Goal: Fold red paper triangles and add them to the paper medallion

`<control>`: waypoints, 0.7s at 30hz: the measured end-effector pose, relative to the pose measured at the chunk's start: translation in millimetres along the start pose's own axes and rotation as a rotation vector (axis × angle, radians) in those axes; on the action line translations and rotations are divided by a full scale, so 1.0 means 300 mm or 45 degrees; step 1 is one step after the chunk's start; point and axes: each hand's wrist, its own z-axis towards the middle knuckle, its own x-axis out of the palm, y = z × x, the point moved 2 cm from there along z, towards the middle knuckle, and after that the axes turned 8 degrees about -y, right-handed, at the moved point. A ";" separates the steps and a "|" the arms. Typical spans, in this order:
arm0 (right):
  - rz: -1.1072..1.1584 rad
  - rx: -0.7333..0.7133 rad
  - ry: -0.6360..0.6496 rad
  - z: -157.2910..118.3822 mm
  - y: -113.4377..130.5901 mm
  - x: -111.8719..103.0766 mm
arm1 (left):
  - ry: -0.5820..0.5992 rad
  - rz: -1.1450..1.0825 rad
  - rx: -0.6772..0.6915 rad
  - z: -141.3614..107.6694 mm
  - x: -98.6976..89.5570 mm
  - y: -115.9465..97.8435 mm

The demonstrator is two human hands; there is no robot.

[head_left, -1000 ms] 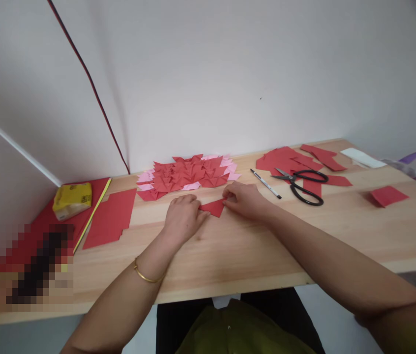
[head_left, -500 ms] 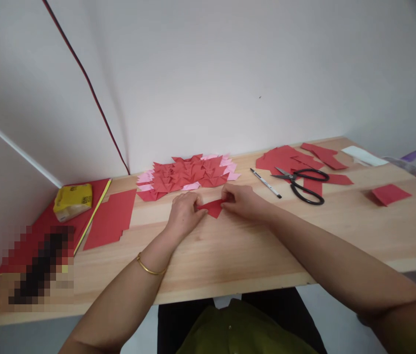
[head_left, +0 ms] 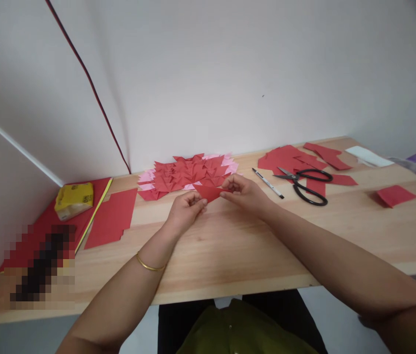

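A small folded piece of red paper [head_left: 210, 192] is held between my two hands, above the middle of the wooden table. My left hand [head_left: 187, 209] pinches its left side between thumb and fingers. On the other side, my right hand [head_left: 243, 195] grips the right end, thumb toward me and fingers curled behind. Just beyond the hands, against the wall, lies a cluster of folded red and pink paper pieces [head_left: 193, 172] with pointed tips.
Right of my hands lie a pen [head_left: 268, 183], black-handled scissors [head_left: 300, 181], red paper scraps [head_left: 285, 156] and a folded red square [head_left: 396, 195]. To the left are red sheets [head_left: 114, 216] and a yellow packet [head_left: 74, 199]. A cable [head_left: 90, 78] hangs along the wall.
Both hands have raised the red paper slightly and tilted it, so its shape now looks like a triangle. My right fingers have lifted and loosened a little. The view has shifted slightly.
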 end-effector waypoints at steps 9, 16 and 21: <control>-0.179 -0.069 0.143 -0.016 0.006 0.021 | 0.045 0.256 0.164 -0.010 0.002 -0.026; -0.071 -0.031 0.281 -0.031 0.009 0.044 | 0.062 0.236 0.198 -0.017 0.011 -0.019; -0.103 -0.079 0.237 -0.033 0.013 0.038 | 0.035 0.188 0.166 -0.017 0.009 -0.023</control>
